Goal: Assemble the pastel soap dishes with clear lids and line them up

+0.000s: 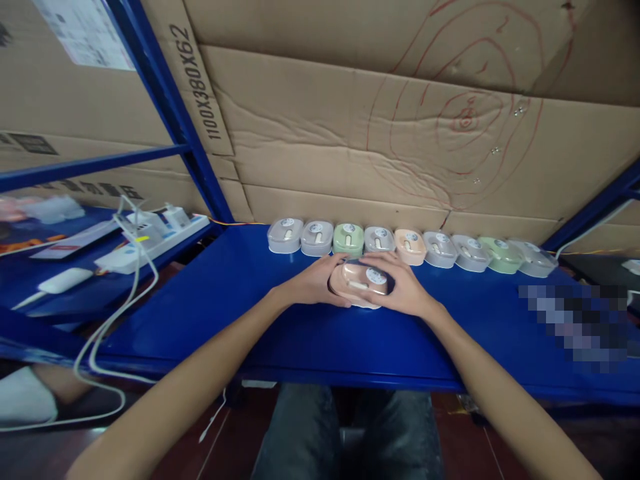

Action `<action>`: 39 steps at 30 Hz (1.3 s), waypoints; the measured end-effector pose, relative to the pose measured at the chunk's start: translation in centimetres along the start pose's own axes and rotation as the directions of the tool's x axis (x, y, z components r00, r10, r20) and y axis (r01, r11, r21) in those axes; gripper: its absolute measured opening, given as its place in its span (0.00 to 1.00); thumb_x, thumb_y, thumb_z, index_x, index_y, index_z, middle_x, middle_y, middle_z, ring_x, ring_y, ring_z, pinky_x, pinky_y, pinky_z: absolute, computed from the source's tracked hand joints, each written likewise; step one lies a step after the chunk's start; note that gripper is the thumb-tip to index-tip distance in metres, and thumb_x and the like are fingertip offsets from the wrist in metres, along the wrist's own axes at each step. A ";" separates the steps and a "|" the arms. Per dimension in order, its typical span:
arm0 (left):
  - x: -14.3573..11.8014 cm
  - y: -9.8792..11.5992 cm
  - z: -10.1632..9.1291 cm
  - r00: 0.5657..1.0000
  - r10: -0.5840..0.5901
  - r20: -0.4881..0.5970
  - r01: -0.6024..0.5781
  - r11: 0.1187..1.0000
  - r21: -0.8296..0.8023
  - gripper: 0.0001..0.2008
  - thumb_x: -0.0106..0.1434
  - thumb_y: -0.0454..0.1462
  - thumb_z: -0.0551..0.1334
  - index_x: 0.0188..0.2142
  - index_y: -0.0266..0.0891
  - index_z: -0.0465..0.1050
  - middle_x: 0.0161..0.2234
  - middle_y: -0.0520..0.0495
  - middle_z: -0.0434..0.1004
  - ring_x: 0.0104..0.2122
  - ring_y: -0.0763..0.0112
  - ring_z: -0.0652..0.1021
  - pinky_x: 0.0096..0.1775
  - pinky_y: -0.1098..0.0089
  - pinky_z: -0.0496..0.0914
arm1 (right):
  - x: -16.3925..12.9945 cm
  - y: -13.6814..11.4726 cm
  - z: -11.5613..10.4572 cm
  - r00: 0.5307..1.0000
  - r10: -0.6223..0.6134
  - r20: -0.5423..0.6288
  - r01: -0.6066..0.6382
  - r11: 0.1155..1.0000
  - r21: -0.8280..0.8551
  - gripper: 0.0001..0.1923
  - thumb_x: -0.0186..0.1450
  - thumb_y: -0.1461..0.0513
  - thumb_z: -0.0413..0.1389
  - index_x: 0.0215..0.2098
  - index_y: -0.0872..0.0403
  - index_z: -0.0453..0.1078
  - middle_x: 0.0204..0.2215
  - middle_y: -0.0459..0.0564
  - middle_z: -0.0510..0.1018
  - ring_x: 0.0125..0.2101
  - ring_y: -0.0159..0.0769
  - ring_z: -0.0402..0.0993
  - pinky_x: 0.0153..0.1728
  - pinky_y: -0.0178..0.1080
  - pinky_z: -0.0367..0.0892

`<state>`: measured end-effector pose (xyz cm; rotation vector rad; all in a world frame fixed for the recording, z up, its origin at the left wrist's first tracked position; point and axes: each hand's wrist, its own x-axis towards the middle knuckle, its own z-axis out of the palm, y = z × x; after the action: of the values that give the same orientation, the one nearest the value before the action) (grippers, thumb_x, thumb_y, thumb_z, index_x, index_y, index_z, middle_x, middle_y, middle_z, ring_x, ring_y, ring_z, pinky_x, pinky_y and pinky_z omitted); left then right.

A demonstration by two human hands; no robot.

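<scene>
A small pink box point(361, 283) with a clear lid and a round sticker on top sits flat on the blue shelf point(240, 307), just in front of the row of boxes point(410, 247).

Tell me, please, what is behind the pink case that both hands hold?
Behind the pink case, a row of cases lines the cardboard wall. The left hand and right hand cover its sides; its underside is hidden.

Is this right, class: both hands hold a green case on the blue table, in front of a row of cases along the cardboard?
Not quite. In the head view the case held between the left hand and right hand is peach-pink, not green. It does sit on the blue table, in front of the row of cases.
</scene>
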<state>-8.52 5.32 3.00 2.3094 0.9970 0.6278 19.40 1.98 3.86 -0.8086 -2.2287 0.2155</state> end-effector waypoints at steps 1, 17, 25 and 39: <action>0.0 0.0 0.2 1.000 0.017 -0.004 -0.017 1.000 -0.017 0.60 0.48 0.59 0.82 0.75 0.47 0.60 0.72 0.34 0.68 0.71 0.33 0.69 0.68 0.38 0.65 | -0.1 0.0 0.6 1.000 -0.007 0.004 0.007 1.000 0.000 0.32 0.67 0.49 0.71 0.66 0.45 0.75 0.64 0.57 0.78 0.64 0.56 0.75 0.65 0.63 0.71; 0.0 -0.2 0.6 0.999 0.044 -0.020 -0.045 0.996 -0.073 0.53 0.49 0.56 0.82 0.70 0.46 0.66 0.67 0.36 0.74 0.66 0.36 0.73 0.66 0.39 0.67 | 0.1 -0.2 1.6 0.995 -0.009 0.104 0.001 0.997 0.079 0.33 0.70 0.51 0.69 0.71 0.39 0.72 0.71 0.53 0.74 0.68 0.55 0.75 0.67 0.60 0.73; 0.1 -0.2 0.5 1.000 0.017 -0.013 -0.018 0.997 -0.075 0.55 0.47 0.55 0.83 0.70 0.44 0.66 0.67 0.36 0.74 0.68 0.36 0.72 0.67 0.41 0.67 | 0.2 -0.4 1.6 0.991 -0.025 0.131 0.021 0.999 0.026 0.32 0.73 0.49 0.67 0.73 0.39 0.69 0.72 0.52 0.72 0.69 0.53 0.73 0.67 0.59 0.72; -0.3 -0.5 0.1 0.999 0.050 -0.008 -0.051 0.998 -0.024 0.61 0.52 0.55 0.82 0.77 0.47 0.55 0.74 0.33 0.64 0.73 0.36 0.67 0.71 0.38 0.63 | -0.7 -0.3 3.0 0.983 0.008 0.184 0.016 0.992 -0.127 0.41 0.74 0.48 0.62 0.80 0.45 0.55 0.74 0.64 0.62 0.71 0.63 0.65 0.68 0.67 0.67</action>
<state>-8.92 5.37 2.55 2.3190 0.9321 0.6657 17.53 1.53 1.44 -0.8836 -2.4379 0.1515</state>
